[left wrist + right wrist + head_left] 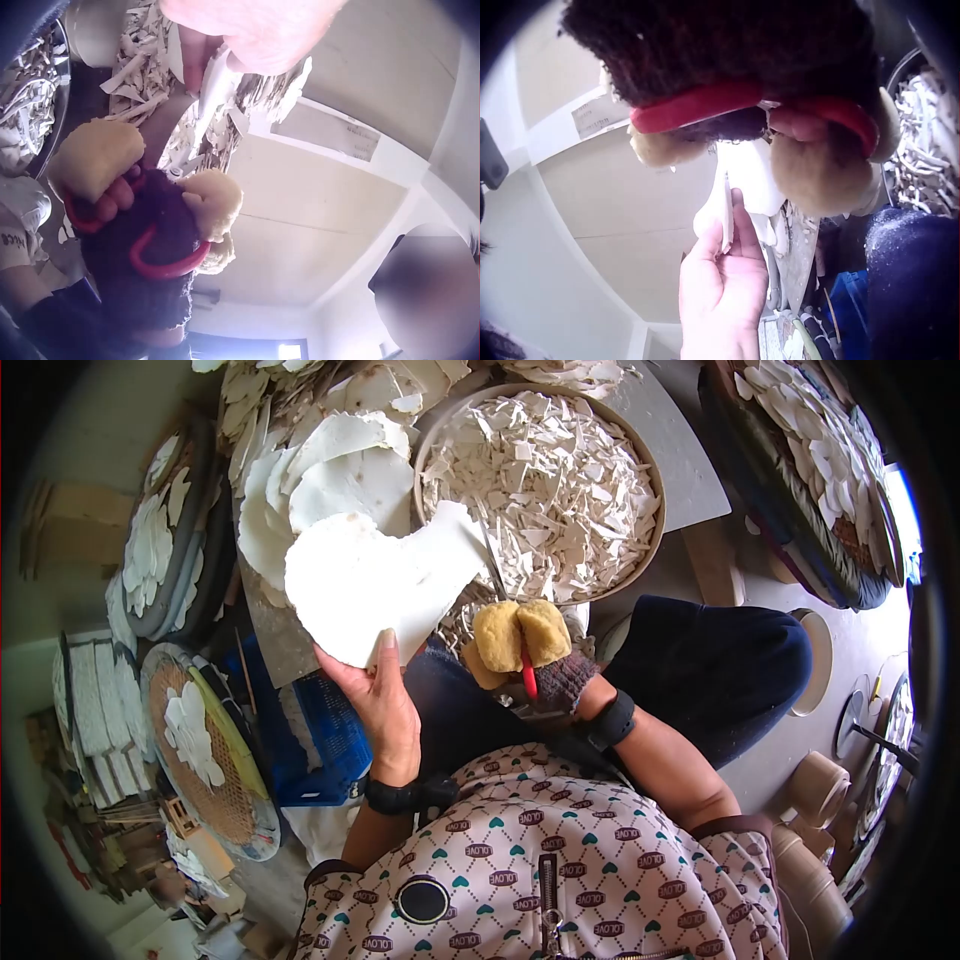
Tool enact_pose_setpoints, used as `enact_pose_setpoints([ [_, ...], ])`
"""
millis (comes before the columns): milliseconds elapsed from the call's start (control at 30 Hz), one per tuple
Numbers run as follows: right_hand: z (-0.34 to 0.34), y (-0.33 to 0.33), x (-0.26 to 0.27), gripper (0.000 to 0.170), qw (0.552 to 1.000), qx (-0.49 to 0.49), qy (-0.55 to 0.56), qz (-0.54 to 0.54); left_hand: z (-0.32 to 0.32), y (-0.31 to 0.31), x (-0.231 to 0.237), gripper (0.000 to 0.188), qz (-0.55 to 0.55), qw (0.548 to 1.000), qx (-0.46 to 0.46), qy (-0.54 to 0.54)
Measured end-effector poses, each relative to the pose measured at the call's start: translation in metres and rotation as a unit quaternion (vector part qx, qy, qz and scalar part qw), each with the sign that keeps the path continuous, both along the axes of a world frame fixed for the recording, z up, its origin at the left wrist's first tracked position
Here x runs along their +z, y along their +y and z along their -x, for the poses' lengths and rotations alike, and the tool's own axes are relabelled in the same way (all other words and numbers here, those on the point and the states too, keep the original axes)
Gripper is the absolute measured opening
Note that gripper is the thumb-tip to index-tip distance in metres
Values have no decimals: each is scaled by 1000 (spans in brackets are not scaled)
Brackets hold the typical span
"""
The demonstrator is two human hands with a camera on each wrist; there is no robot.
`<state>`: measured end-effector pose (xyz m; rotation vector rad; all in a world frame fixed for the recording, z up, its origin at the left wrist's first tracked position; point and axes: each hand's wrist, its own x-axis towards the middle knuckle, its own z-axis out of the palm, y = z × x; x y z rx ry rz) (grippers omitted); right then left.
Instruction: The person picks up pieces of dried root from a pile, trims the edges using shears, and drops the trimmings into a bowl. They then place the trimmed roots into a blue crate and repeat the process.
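My left hand [388, 715] pinches the near edge of a broad, thin white sheet [365, 595], thumb on top. The sheet has an uneven outline, with a lobe reaching right toward a round tub. In a dark knitted glove, my right hand [563, 682] grips scissors [491, 555] with red handles. Yellow foam pads [498, 638] sit about the fingers and handles. The blades point away from me, right at the sheet's right end. From the right wrist view, the left hand [731, 289] holds the sheet edge-on between thumb and fingers, below the red handles [697, 105].
White scraps fill the round tub [662, 500] ahead. More large white sheets [345, 470] are stacked left of it on a board. A blue plastic crate [330, 735] stands at my left knee. Round trays with white pieces [215, 760] stand on both sides.
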<state>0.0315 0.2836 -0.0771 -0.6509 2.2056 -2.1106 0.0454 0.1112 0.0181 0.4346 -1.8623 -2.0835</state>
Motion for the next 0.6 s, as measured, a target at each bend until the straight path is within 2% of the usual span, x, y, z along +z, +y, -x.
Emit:
enact_pose_setpoints([
  [133, 2, 6, 14, 29, 998, 8, 55, -26, 1, -4, -6, 71, 22, 1000, -1, 5],
  [300, 0, 9, 14, 25, 983, -24, 126, -128, 5, -17, -21, 67, 106, 994, -4, 16],
  [400, -2, 12, 34, 25, 990, -34, 107, -85, 8, -18, -16, 66, 103, 994, -14, 23],
  [500, -5, 11, 19, 25, 998, 1, 29, -58, 11, -14, -1, 65, 65, 997, -37, 1],
  [567, -8, 4, -4, 24, 999, 11, -38, 21, 11, -23, -8, 65, 106, 993, -52, 14],
  [600, -6, 3, 2, 24, 991, 29, -95, 86, 11, -26, -10, 65, 126, 990, -60, 21],
])
